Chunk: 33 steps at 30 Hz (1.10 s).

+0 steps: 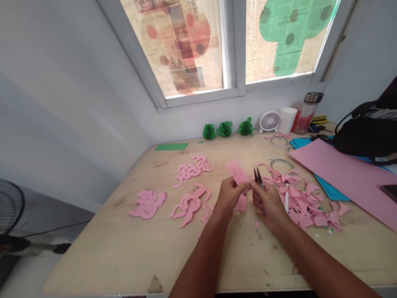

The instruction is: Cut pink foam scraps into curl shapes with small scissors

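My left hand [232, 193] is closed on a piece of pink paper [236, 170] that sticks up past the fingers. Beside it my right hand [267, 200] holds scissors [258, 178], their dark blades pointing up and away from me. The fingertips of both hands meet at the paper's edge. Left of my hands lie curly pink cutouts [192, 203], with another group [192, 170] behind them and a stack of pink shapes [148, 203] farther left. Pink scraps [310, 203] are heaped right of my right hand, with a white pen-like stick [286, 198] among them.
Green paper balls [225, 129], a small white fan [269, 121], a white cylinder [288, 120] and a bottle [307, 114] line the back. Tape rings [281, 166] lie behind the scraps. A large pink sheet [344, 176], blue sheets [331, 188] and a black bag [366, 134] are at the right.
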### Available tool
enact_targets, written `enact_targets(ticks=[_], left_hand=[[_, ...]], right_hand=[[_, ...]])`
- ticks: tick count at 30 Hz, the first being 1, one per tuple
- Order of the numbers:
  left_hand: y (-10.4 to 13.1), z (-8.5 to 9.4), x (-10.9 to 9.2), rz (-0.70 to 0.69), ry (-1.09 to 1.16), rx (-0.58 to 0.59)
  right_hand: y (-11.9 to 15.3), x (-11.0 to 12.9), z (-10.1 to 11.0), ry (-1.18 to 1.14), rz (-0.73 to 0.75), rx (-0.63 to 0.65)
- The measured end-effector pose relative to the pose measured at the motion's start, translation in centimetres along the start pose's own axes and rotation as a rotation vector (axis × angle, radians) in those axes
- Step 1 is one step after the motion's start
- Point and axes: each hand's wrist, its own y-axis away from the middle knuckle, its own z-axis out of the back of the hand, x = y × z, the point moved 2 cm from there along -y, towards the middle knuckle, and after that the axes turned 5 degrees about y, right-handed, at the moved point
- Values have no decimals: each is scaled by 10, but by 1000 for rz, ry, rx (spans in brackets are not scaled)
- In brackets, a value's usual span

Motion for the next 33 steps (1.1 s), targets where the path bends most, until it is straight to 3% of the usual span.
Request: enact_targets(ticks=[8, 14, 19, 33], left_hand=[[-2, 2, 11, 68, -89, 114], [-5, 5, 15, 35, -4, 23], [-7, 5, 14, 52, 132, -50], [-5, 5, 11, 50, 210, -135]], right_hand=[[-4, 3, 4, 62, 28, -84], [-4, 4, 4, 63, 21, -147], [-4, 2, 2, 80, 30, -70], [-3, 1, 0, 90, 23, 22]])
